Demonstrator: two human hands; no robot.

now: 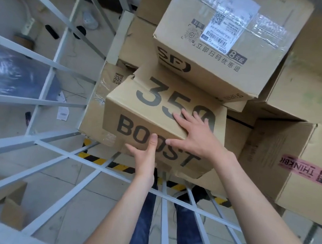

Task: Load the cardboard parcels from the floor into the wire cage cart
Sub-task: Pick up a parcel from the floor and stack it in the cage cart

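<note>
Up on the stack inside the wire cage cart, the BOOST box sits tilted, its near end jutting out past the taped box beneath and hanging over the cart's front bars. That's the worry: nothing seems to support that near corner. If the hands come away before it's pushed home, I'd expect it to tip forward and drop toward the striped floor tape. The SF parcel appears to overlap its far edge, so a hard shove could jolt that one loose too, and it already sits crooked. To the right, the box with pink THINKBIG tape stands close by, leaving little room to swing.

Now the hands. The right hand lies flat on the lid, fingers spread wide over the printed "0", thumb stretched along the front edge. It presses; it doesn't grip. The left hand is against the front face, fingers straight and together, pointing up across the lettering, thumb out to the side. Neither hand curls round the box.
</note>
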